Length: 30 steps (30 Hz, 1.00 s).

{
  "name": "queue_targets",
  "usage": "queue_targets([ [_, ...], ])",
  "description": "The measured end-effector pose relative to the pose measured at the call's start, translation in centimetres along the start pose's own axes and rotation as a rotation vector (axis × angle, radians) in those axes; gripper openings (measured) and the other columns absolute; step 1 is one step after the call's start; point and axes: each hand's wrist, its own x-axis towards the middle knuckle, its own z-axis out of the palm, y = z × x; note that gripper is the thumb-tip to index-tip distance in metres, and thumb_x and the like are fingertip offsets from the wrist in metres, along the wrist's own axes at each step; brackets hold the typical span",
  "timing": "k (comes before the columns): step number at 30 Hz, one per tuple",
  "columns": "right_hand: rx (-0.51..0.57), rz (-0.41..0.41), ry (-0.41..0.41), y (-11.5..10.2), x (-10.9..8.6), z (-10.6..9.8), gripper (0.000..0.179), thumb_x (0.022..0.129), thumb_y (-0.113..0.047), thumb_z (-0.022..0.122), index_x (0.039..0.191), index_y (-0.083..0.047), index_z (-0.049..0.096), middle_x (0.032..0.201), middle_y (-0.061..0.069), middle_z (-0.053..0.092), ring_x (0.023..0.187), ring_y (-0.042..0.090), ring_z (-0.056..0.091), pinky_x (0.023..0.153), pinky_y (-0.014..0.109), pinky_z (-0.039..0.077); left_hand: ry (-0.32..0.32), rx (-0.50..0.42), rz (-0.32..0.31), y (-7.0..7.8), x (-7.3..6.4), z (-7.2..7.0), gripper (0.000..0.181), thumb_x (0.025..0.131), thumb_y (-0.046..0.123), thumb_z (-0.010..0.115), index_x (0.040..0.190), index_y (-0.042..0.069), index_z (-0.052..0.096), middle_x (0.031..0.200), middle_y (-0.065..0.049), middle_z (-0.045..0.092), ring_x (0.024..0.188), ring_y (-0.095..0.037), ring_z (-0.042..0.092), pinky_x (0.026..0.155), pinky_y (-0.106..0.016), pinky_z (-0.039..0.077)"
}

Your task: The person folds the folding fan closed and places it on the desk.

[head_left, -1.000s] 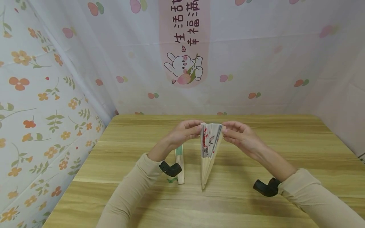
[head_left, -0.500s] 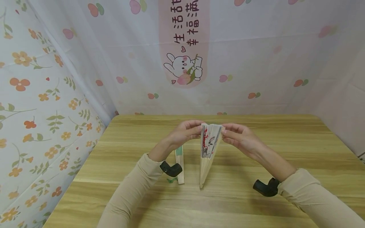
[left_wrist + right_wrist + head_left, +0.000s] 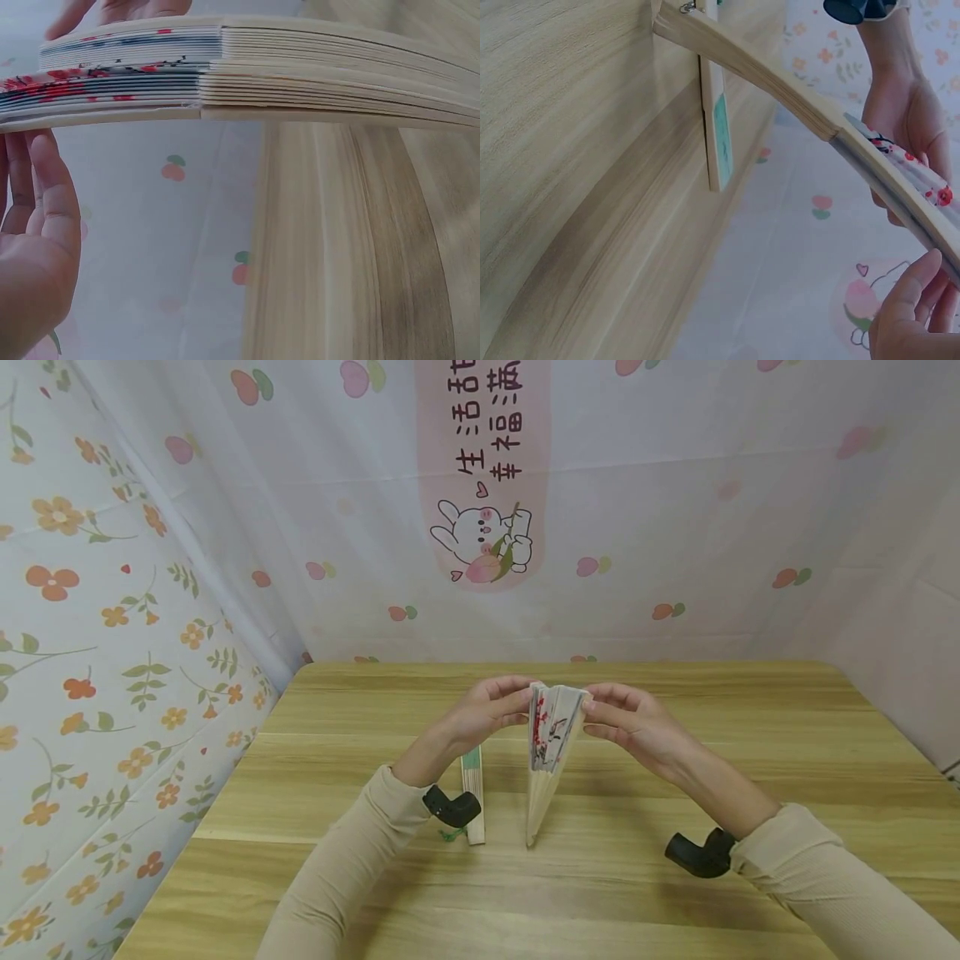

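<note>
A white folding fan (image 3: pixel 556 727) with red blossoms and dark strokes is partly spread, its leaf end away from me and its pale ribs (image 3: pixel 337 82) converging toward me. My left hand (image 3: pixel 487 710) pinches the left edge of its leaf. The right edge is pinched by my right hand (image 3: pixel 633 718), thumb on the outer guard in the right wrist view. A metal rivet (image 3: pixel 687 7) shows at the narrow end. Beneath my left forearm, a folded fan with a green leaf (image 3: pixel 472 760) lies on the table, partly hidden by the hand and wrist mount.
The wood-grain table (image 3: pixel 300 793) reaches back to a printed white curtain (image 3: pixel 675 510). Another flowered curtain (image 3: pixel 112 693) hangs along the left side. A green tassel (image 3: pixel 452 835) lies beside the folded fan. Black mounts (image 3: pixel 701 853) sit on both wrists.
The white fan's narrow end has shifted slightly left and away from me. My right fingers have dipped a little on its edge; the left hand has hardly moved. The green fan stays put.
</note>
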Motion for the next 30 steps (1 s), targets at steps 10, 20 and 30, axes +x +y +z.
queue_targets([
  [10,-0.005,-0.021,-0.001,0.0,0.1,0.1,0.015,0.088,-0.013,0.055,0.101,-0.007,0.052,0.096,0.001,0.055,0.085,0.013,0.056,0.08,0.025,0.047,-0.018,-0.031,0.026,-0.5,0.0,0.0,0.029,0.094,0.001,0.038,0.119,-0.013,0.042,0.096,0.0,0.056,0.087,-0.012,0.053,0.087,-0.034,0.041],
  [20,0.025,-0.058,-0.021,-0.4,0.2,0.0,0.012,0.089,-0.01,0.054,0.101,-0.008,0.054,0.096,0.002,0.056,0.085,0.014,0.057,0.082,0.026,0.046,-0.064,-0.025,0.024,-1.4,-0.1,-0.2,0.03,0.092,-0.004,0.04,0.119,-0.018,0.04,0.098,-0.001,0.057,0.09,-0.014,0.055,0.09,-0.036,0.041],
  [30,0.045,-0.06,-0.044,-0.4,0.3,0.3,0.012,0.089,-0.009,0.053,0.101,-0.011,0.056,0.096,0.001,0.057,0.086,0.013,0.057,0.081,0.026,0.047,-0.08,-0.039,0.031,-1.6,-0.1,-0.4,0.034,0.092,-0.001,0.038,0.122,-0.018,0.036,0.096,0.001,0.058,0.087,-0.012,0.056,0.086,-0.031,0.043],
])
